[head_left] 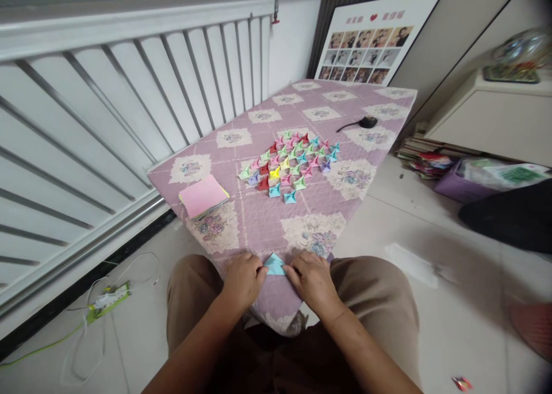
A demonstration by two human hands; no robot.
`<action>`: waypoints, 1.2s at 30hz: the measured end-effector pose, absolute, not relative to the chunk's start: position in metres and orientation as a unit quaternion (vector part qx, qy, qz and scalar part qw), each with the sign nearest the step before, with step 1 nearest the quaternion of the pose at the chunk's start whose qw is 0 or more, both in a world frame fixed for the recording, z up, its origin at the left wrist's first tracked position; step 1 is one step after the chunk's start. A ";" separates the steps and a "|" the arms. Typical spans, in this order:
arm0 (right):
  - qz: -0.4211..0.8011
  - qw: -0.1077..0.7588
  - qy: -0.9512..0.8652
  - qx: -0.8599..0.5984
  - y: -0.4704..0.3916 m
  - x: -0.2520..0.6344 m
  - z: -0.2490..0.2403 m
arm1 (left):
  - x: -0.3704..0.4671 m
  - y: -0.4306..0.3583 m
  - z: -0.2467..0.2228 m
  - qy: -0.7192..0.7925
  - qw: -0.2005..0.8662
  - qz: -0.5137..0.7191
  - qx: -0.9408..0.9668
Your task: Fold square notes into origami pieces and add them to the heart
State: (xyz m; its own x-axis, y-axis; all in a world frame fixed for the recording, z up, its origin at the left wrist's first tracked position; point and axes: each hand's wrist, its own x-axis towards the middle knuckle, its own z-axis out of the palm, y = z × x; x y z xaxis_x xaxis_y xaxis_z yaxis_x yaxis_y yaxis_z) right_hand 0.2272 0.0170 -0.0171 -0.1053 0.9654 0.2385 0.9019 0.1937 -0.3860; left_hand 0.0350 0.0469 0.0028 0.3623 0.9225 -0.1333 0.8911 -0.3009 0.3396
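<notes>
Bare forearms [364, 345] extend; left hand [242, 279] and right hand [313, 280] pinch a light-blue paper triangle [275, 264] between fingers [261, 275]. Pressing evenly should sharpen creases.

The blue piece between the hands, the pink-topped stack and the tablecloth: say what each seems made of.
Blue piece: matte paper, by its crisp folded edges. Pink-topped stack: probably matte paper sheets, given the thin layered edges. Tablecloth: likely dull fabric, drooping softly at the near corner, though a coated cloth is possible.
</notes>
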 end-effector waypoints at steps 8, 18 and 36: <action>0.042 0.185 -0.726 -0.661 0.021 0.222 -0.016 | 0.037 0.053 0.005 0.564 0.167 0.021 0.808; 0.015 0.169 -0.719 -0.674 0.025 0.218 -0.016 | 0.036 0.052 0.001 0.572 0.163 0.027 0.803; 0.204 0.268 -0.724 -0.602 0.024 0.202 -0.012 | 0.035 0.047 -0.004 0.566 0.138 0.041 0.812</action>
State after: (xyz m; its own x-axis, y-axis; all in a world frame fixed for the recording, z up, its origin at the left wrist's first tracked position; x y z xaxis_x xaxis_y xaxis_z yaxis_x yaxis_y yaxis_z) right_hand 0.2025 0.0236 -0.0122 -0.1311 0.9811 0.1424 0.7619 0.1916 -0.6187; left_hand 0.0346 0.0475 -0.0042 0.3556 0.9303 -0.0899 0.9078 -0.3210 0.2700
